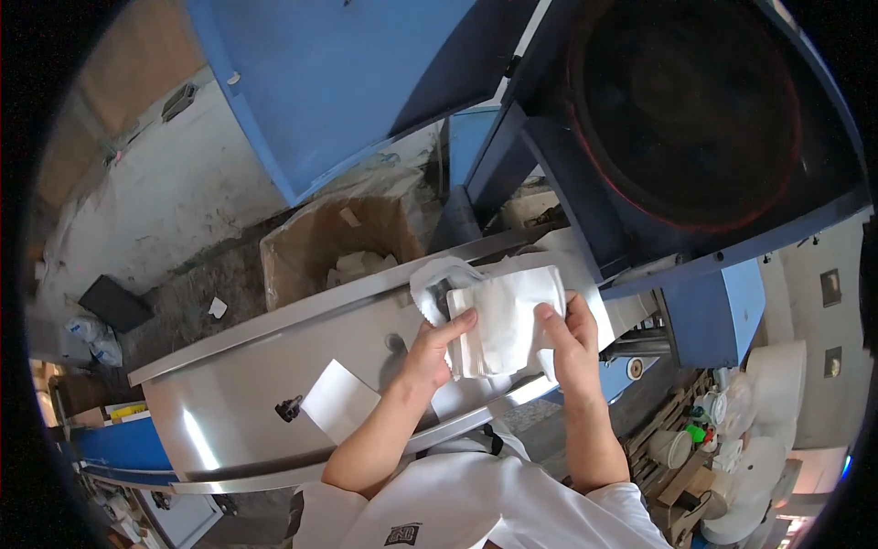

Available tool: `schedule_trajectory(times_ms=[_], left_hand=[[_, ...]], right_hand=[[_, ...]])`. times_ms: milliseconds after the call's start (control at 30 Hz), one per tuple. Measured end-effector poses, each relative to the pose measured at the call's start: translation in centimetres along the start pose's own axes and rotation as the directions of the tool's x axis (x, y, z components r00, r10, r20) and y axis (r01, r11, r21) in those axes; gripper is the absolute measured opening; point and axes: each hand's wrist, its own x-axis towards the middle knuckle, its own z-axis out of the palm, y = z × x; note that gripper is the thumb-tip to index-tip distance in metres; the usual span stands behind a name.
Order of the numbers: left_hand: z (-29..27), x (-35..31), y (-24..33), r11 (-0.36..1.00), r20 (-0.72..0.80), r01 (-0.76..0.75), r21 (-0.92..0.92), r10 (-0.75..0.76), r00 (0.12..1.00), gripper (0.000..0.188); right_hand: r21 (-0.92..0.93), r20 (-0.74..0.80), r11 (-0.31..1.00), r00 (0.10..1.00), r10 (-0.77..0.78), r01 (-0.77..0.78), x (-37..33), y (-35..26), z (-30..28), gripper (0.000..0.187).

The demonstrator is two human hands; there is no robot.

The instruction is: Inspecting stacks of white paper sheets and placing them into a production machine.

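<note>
A stack of thin white paper pieces (pixel 503 322), perhaps paper bags or napkins, is held up between my two hands over a metal worktable (pixel 247 412). My left hand (pixel 430 355) grips its left edge, thumb on top. On the right edge my right hand (pixel 574 349) is closed in the same way, thumb pressing the upper face. Just behind the stack, a greyish-white piece with a scalloped edge (pixel 430 274) shows in part; its kind is unclear. A white sheet (pixel 340 401) lies on the table by my left forearm, beside a small black object (pixel 289 408).
Beyond the table's raised rim stands an open cardboard box (pixel 293 247) with white scraps inside. A blue machine with a large dark round part (pixel 686 110) rises at the right. A blue panel (pixel 338 73) hangs at upper left. White rolls (pixel 777 380) and a wooden pallet (pixel 663 425) sit at right.
</note>
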Motion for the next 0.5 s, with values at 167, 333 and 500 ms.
schedule_trajectory(times_ms=[167,333,500], left_hand=[[-1.8,-0.2,0.6,0.999,-0.026,-0.019,-0.030,0.018,1.000,0.042],[-3.6,-1.8,0.1,0.999,-0.112,-0.017,-0.047,0.012,0.994,0.041],[-3.7,-3.4,-0.4,0.997,-0.101,-0.051,-0.059,0.045,0.994,0.045]], right_hand=[[-0.014,-0.082,0.983,0.980,-0.182,0.181,0.9,-1.6,0.6,0.018],[-0.080,0.032,0.956,0.959,-0.281,0.282,4.4,-3.5,5.0,0.017],[-0.038,0.208,0.912,0.896,-0.393,0.409,11.2,-1.7,12.5,0.044]])
